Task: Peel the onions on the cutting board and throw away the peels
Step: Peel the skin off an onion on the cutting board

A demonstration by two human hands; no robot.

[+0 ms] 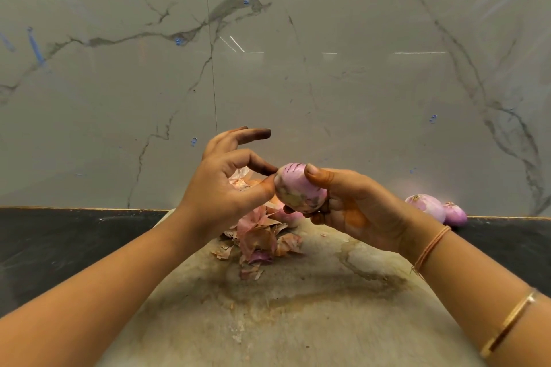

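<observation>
We find the task underway and, in our judgement, past its midpoint.

The left hand (229,188) has thumb and forefinger closed in a pinch at the left end of the held onion (298,189), and its other fingers are spread away. We cannot tell whether a scrap of skin lies in that pinch. Below it, a heap of peels (259,237) rests on the far part of the cutting board (298,322), so none of it has been discarded yet. A pink shape (287,215) just behind the heap may be another onion, but the hands hide most of it.

The held onion is raised above the board. It is mostly bare and glossy, with dull brownish patches on its underside that we take to be leftover skin. The right hand (354,205) grasps it, thumb on top and fingers curled beneath.

At far right, two peeled onions (426,205) lie touching each other near the wall, well apart from the heap.

What remains is to finish this onion, check the hidden one, and bin the peels.

The surface (59,244) is dark stone. The board on it is pale and heavily stained. Behind stands a grey marble-veined wall (328,68), and no bin is in view.
</observation>
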